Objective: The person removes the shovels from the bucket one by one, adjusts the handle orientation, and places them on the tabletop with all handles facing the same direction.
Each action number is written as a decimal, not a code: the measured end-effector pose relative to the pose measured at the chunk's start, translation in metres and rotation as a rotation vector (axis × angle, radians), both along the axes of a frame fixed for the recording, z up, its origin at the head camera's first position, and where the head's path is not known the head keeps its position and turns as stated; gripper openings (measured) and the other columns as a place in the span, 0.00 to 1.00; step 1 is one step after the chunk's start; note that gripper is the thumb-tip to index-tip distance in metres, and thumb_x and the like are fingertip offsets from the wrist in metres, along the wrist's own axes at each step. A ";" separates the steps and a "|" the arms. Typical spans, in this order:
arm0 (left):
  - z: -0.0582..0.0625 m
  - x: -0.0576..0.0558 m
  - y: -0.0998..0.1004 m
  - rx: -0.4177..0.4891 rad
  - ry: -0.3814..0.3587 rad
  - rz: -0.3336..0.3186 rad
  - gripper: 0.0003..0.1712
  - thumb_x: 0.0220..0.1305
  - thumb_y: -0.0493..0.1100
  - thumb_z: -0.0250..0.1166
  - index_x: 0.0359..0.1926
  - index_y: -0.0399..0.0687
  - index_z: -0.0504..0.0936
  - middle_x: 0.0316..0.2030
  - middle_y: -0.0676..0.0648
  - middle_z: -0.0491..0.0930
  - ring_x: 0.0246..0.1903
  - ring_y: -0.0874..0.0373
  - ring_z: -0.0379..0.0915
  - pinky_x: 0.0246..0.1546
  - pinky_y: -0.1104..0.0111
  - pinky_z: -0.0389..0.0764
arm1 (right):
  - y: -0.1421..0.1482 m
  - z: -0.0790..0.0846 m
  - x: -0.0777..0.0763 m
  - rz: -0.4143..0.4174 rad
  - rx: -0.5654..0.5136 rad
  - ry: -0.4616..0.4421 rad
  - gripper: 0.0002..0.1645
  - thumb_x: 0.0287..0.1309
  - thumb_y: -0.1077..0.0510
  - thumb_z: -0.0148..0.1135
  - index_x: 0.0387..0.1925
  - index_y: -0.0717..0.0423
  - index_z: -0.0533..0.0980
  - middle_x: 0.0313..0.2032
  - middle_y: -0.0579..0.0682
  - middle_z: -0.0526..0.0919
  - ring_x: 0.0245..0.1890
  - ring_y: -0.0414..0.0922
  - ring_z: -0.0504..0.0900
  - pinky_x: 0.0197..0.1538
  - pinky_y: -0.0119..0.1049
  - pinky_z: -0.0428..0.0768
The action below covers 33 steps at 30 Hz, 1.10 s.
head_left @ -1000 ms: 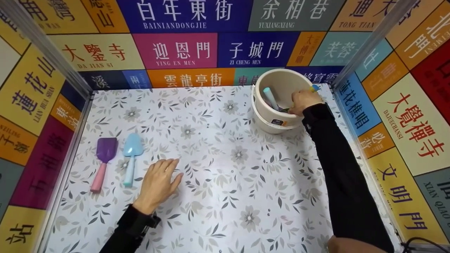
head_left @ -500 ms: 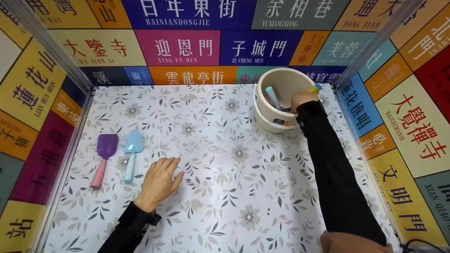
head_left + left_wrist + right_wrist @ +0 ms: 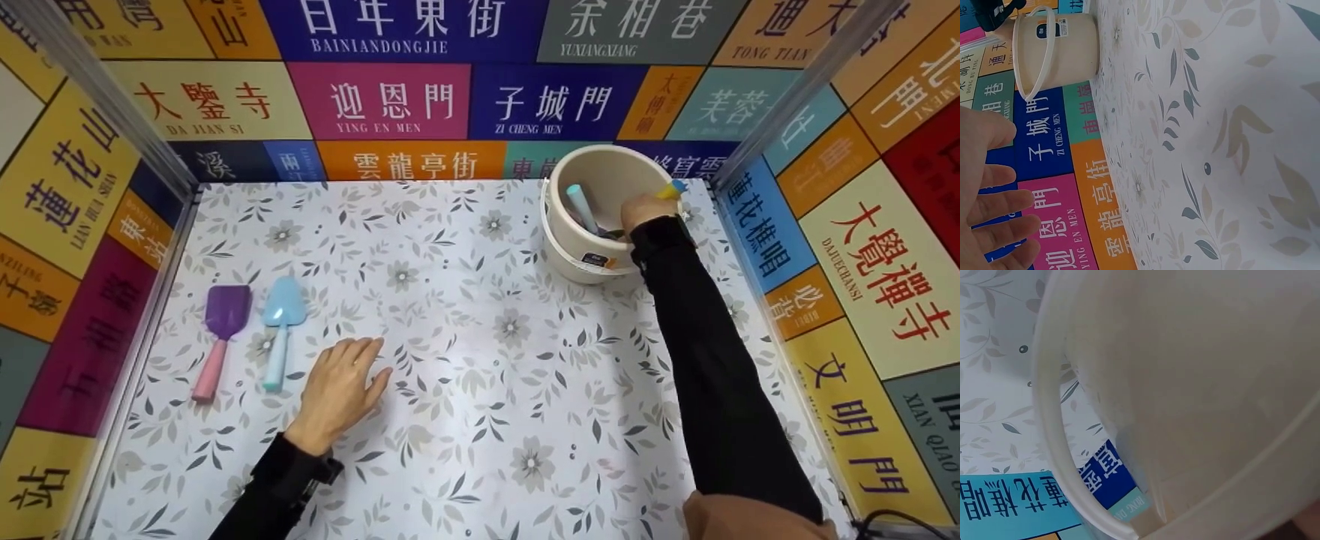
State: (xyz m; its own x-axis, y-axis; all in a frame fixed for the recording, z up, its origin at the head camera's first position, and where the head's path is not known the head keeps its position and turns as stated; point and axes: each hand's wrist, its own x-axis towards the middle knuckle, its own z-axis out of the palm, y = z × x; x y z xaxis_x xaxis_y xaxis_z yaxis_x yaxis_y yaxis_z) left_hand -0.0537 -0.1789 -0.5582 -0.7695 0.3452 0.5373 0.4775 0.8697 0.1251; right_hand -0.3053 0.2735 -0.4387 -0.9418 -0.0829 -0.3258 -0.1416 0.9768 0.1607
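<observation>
At the back right stands a cream bucket (image 3: 574, 251), its pale handle hanging down. Over its right rim, my right hand (image 3: 639, 210) reaches in and grips a yellow handle with a blue end (image 3: 670, 190); the tool's lower part is hidden in the bucket. A light blue handle (image 3: 580, 206) leans inside. My left hand (image 3: 341, 386) holds nothing, fingers loosely spread in the left wrist view. Left of it lie a light blue toy trowel (image 3: 284, 315) with a pale blue handle and a purple toy shovel (image 3: 227, 309) with a pink handle.
White floral paper (image 3: 450, 360) covers the table. Panels with large printed characters (image 3: 379, 101) enclose the back and both sides, close behind the bucket. A dark cable (image 3: 900, 516) curls at the lower right corner.
My right hand has dipped slightly lower into the bucket with the yellow handle, then stayed there. My left hand, the trowel and the shovel stay put; the head view has shifted slightly.
</observation>
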 end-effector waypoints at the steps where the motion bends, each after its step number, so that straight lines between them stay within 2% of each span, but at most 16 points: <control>1: 0.000 0.000 0.000 -0.002 -0.001 0.000 0.26 0.60 0.47 0.76 0.55 0.37 0.85 0.46 0.38 0.87 0.45 0.41 0.82 0.44 0.51 0.85 | -0.001 0.001 0.000 0.006 0.008 -0.001 0.20 0.58 0.62 0.67 0.47 0.74 0.80 0.51 0.74 0.84 0.52 0.66 0.86 0.55 0.64 0.82; 6: 0.002 0.001 0.000 -0.001 -0.001 0.001 0.26 0.60 0.47 0.76 0.55 0.37 0.84 0.46 0.38 0.87 0.45 0.41 0.82 0.44 0.51 0.84 | -0.005 0.014 0.002 0.050 0.047 0.018 0.23 0.54 0.58 0.74 0.45 0.73 0.82 0.49 0.72 0.85 0.51 0.67 0.86 0.56 0.65 0.82; 11: 0.002 0.002 0.000 -0.004 0.001 0.002 0.26 0.60 0.47 0.76 0.55 0.37 0.84 0.46 0.38 0.87 0.46 0.41 0.82 0.44 0.51 0.84 | -0.003 0.026 0.004 0.083 0.026 0.052 0.19 0.49 0.59 0.77 0.39 0.71 0.83 0.46 0.71 0.86 0.48 0.67 0.86 0.57 0.66 0.81; 14: 0.002 0.003 0.001 -0.006 0.006 0.003 0.26 0.60 0.47 0.77 0.55 0.37 0.85 0.46 0.38 0.87 0.46 0.41 0.82 0.44 0.51 0.85 | 0.004 0.033 0.006 0.090 0.019 0.046 0.19 0.53 0.57 0.77 0.37 0.69 0.82 0.46 0.71 0.87 0.48 0.68 0.86 0.59 0.68 0.79; 20: 0.001 0.004 0.000 0.007 0.010 0.009 0.26 0.60 0.46 0.77 0.55 0.37 0.85 0.46 0.38 0.87 0.45 0.41 0.82 0.44 0.51 0.84 | 0.026 0.046 0.012 0.061 -0.059 0.058 0.25 0.57 0.53 0.76 0.44 0.72 0.82 0.51 0.75 0.84 0.53 0.72 0.81 0.65 0.72 0.70; 23: 0.002 0.004 0.000 0.010 0.009 0.014 0.26 0.59 0.46 0.77 0.55 0.37 0.85 0.46 0.38 0.87 0.45 0.41 0.82 0.43 0.50 0.84 | 0.036 0.050 0.019 0.061 -0.088 0.108 0.27 0.62 0.51 0.72 0.47 0.74 0.80 0.52 0.78 0.82 0.53 0.73 0.80 0.61 0.70 0.72; 27: 0.002 0.005 -0.001 0.014 0.005 0.016 0.26 0.59 0.46 0.77 0.55 0.37 0.85 0.46 0.38 0.87 0.45 0.41 0.83 0.44 0.50 0.85 | 0.051 0.046 0.035 0.058 -0.109 0.208 0.23 0.69 0.57 0.62 0.50 0.77 0.77 0.49 0.79 0.79 0.51 0.76 0.78 0.57 0.70 0.74; 33: 0.003 0.007 0.000 0.024 -0.001 0.017 0.26 0.59 0.46 0.76 0.55 0.36 0.85 0.46 0.37 0.87 0.45 0.40 0.83 0.45 0.50 0.85 | 0.072 0.032 0.065 0.036 -0.227 0.470 0.13 0.65 0.65 0.58 0.42 0.77 0.76 0.42 0.79 0.79 0.44 0.77 0.78 0.48 0.72 0.75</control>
